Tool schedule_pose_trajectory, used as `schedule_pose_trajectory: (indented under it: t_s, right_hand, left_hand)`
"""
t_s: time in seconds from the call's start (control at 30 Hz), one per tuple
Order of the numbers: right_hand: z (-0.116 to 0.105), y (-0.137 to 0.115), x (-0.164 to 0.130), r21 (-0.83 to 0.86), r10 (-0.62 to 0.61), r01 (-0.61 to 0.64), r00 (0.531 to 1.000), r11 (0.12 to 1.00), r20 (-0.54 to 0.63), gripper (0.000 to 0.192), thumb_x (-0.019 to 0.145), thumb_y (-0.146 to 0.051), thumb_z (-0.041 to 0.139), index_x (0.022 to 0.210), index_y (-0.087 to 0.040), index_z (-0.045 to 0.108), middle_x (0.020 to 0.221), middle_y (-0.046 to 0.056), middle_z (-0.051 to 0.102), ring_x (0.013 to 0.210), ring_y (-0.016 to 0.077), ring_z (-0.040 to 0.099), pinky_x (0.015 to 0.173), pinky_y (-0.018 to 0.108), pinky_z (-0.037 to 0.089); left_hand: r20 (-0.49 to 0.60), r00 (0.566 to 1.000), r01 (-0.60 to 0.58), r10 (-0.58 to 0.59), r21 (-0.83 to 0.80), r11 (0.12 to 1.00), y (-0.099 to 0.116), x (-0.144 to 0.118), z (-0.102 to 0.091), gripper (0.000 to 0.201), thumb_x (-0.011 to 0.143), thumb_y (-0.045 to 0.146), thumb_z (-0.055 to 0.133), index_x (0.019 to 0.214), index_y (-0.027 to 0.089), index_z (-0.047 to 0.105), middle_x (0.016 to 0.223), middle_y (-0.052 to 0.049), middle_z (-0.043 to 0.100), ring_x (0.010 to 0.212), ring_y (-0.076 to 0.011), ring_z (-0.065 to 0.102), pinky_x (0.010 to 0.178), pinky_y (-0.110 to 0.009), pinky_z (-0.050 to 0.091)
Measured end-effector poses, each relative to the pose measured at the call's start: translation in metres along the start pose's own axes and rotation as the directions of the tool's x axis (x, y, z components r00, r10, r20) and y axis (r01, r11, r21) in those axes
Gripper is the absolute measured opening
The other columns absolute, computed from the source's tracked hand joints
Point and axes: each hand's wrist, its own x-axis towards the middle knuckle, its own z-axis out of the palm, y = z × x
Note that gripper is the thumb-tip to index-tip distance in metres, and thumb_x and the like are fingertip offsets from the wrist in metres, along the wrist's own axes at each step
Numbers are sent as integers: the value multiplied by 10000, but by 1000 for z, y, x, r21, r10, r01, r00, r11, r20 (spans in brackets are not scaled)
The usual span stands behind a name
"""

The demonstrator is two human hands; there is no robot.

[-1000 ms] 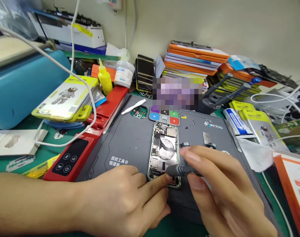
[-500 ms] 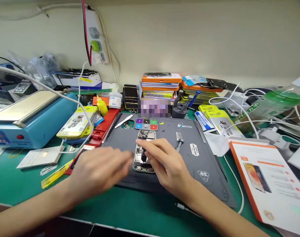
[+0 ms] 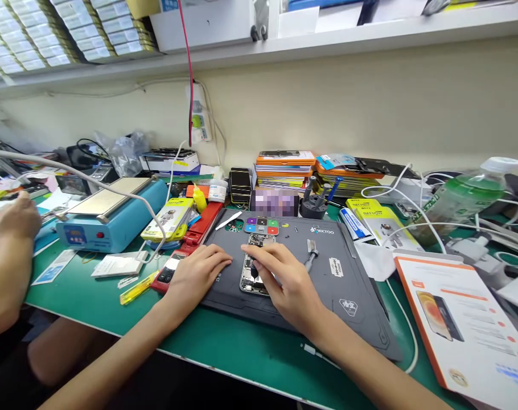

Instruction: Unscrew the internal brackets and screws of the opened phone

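A plain cream wall [image 3: 370,108] rises behind the green-topped workbench [image 3: 225,344], under a loaded white shelf [image 3: 348,43].

The phone [image 3: 246,277], at clock centre, is showing black and silver. The mat [image 3: 364,290] beneath is showing dark grey with white print; the tabletop [image 3: 225,341] is showing green. At 12 o'clock, the tray [image 3: 262,230] is displaying purple, black, green, blue and red squares. At 9 o'clock, the machine [image 3: 126,228] is presenting blue; at 4, the white box [image 3: 468,319] is bearing orange edges.
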Motion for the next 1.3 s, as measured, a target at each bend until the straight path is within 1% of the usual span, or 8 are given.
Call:
schedule_pose_trajectory:
  t_s: [0.07, 0.2, 0.37, 0.6, 0.8, 0.93, 1.2, 1.3]
  right_hand:
    - [-1, 0, 1, -16, 9, -9, 1000, 1000, -10, 425, 1099, -148, 496, 1482, -287, 617, 1082, 65, 711, 1011, 180, 694, 841, 324, 635]
    - [-1, 0, 1, -38, 2, -2, 1000, 999, 5, 429, 1100, -186, 522, 1509, -299, 583, 1192, 82, 722, 1103, 193, 711, 877, 339, 653]
    - [0, 2, 0, -71, -14, 15, 1000, 997, 20, 426, 1092, -186, 526, 1504, -280, 579, 1097, 67, 728, 1003, 190, 707, 824, 326, 646]
    - [3, 6, -2, -82, -43, 47, 998, 996, 43, 484, 1092, -194, 514, 1565, -299, 524, 1121, 64, 738, 1029, 186, 708, 840, 310, 639]
    - [4, 8, 0, -76, -13, 16, 1000, 997, 28, 459, 1099, -194, 500, 1550, -279, 509, 1127, 64, 748, 1022, 186, 701, 843, 316, 633]
    - [2, 4, 0, -59, -27, 28, 999, 998, 26, 450, 1092, -172, 498, 1531, -270, 511, 1125, 59, 751, 1022, 184, 704, 875, 325, 625]
    - [3, -6, -1, -98, -151, 158, 986, 983, 75, 582, 1004, -72, 478, 1545, -282, 519, 1050, 61, 739, 916, 191, 693, 810, 321, 627]
    - [3, -7, -1, -105, -166, 173, 983, 979, 79, 625, 973, -54, 475, 1559, -268, 506, 1050, 70, 730, 913, 201, 692, 798, 334, 633]
  left_hand:
    - [-12, 1000, 11, -11, 16, 1000, 0, 0, 1, 339, 1178, 289, 442, 1113, 240, 771, 1122, -31, 787, 987, -210, 738, 862, -319, 588]
    - [-44, 998, 38, -36, 48, 998, 2, -1, 4, 323, 1180, 296, 446, 1083, 227, 747, 1080, -34, 784, 954, -207, 733, 845, -315, 581]
    - [-40, 999, 29, -27, 64, 998, 4, -1, 4, 313, 1183, 296, 427, 1059, 220, 704, 1042, -38, 761, 950, -210, 726, 808, -302, 570]
    - [-28, 999, 38, -36, 69, 997, 5, 2, 8, 283, 1182, 293, 409, 1049, 219, 647, 1034, -44, 731, 926, -213, 711, 784, -300, 558]
    - [-46, 997, 55, -55, 11, 998, 6, 1, 11, 307, 1187, 274, 303, 1045, 228, 571, 988, -45, 697, 889, -227, 704, 757, -335, 550]
    - [-47, 995, 80, -82, -53, 995, 7, 1, 9, 268, 1181, 290, 313, 1041, 237, 535, 923, -25, 668, 827, -224, 701, 707, -341, 542]
    - [-71, 991, 98, -110, -147, 984, 13, 5, 3, 322, 1155, 267, 290, 953, 246, 539, 821, -20, 635, 725, -222, 654, 667, -349, 531]
    - [-70, 991, 104, -117, -168, 980, 14, 6, 2, 346, 1159, 267, 287, 925, 247, 542, 811, -20, 639, 712, -217, 645, 666, -341, 527]
